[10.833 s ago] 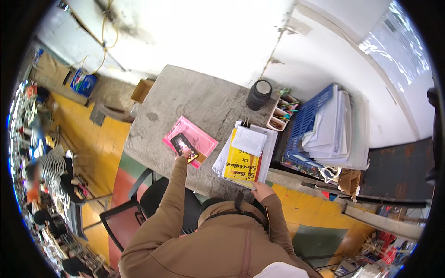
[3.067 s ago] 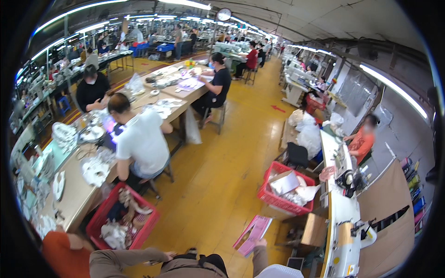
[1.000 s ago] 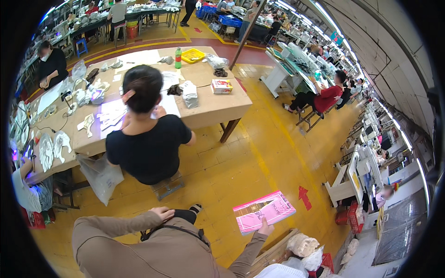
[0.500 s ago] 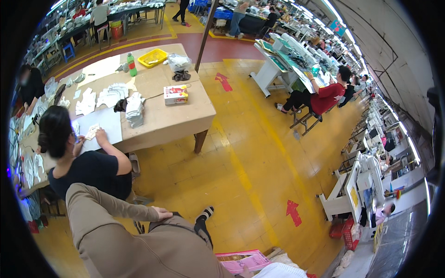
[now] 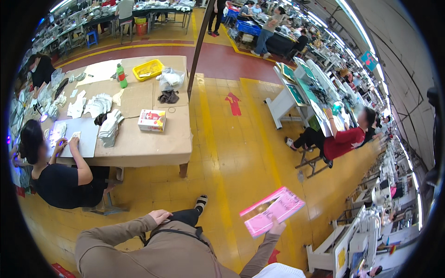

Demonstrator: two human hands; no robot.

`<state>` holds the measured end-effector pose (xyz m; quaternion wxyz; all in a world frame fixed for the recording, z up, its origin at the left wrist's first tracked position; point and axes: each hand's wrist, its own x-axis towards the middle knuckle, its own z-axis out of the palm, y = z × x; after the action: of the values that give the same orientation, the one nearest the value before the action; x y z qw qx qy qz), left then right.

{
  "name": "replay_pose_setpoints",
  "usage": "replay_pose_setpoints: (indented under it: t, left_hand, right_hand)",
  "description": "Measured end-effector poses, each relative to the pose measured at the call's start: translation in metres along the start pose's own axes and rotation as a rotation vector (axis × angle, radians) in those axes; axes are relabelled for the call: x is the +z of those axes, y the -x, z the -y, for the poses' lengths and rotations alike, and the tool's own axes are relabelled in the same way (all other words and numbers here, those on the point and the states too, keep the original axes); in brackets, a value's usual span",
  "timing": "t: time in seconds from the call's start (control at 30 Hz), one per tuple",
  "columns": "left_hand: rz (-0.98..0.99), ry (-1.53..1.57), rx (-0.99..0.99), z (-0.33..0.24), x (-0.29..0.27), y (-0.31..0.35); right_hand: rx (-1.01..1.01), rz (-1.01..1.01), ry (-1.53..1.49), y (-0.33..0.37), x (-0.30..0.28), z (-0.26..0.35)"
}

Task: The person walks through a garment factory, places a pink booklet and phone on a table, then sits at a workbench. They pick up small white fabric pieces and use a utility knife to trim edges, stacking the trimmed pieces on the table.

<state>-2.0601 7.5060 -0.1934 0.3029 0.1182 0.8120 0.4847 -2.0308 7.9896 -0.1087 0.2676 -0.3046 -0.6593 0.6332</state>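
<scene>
Right hand (image 5: 277, 227) holding pink booklet (image 5: 266, 211), left hand (image 5: 160, 216) by trousers (image 5: 186, 217)

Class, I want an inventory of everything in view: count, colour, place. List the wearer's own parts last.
booklet: one, pink, held at lower right
table: one, brown, left of centre
box: one, white and red, near the table's right end
bottle: one, green, on the table
tray: one, yellow, right of the bottle
pale pieces: many, whitish, on the table
pole: one, dark, beside the table
floor arrows: at least two, red, on the floor
co-workers: too many to count, varied clothing, around the room
sleeves: two, brown, bottom
left hand: one, bare, at the waist
right hand: one, bare, gripping the booklet
</scene>
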Motion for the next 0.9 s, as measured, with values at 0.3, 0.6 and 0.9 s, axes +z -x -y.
replay_pose_setpoints:
  t: [0.3,0.6,0.9]
  left_hand:
    - [0.029,-0.128,0.353,-0.041,0.011,-0.236]
    - [-0.295,0.108,-0.102,-0.06,-0.006,-0.271]
    - [-0.764,0.327,-0.378,-0.104,-0.029,-0.47]
  right_hand:
    - [0.122,0.26,-0.165,-0.184,0.138,0.012]
    - [0.306,0.566,-0.157,-0.307,0.28,-0.012]
    - [0.316,0.747,-0.12,-0.504,0.404,-0.009]
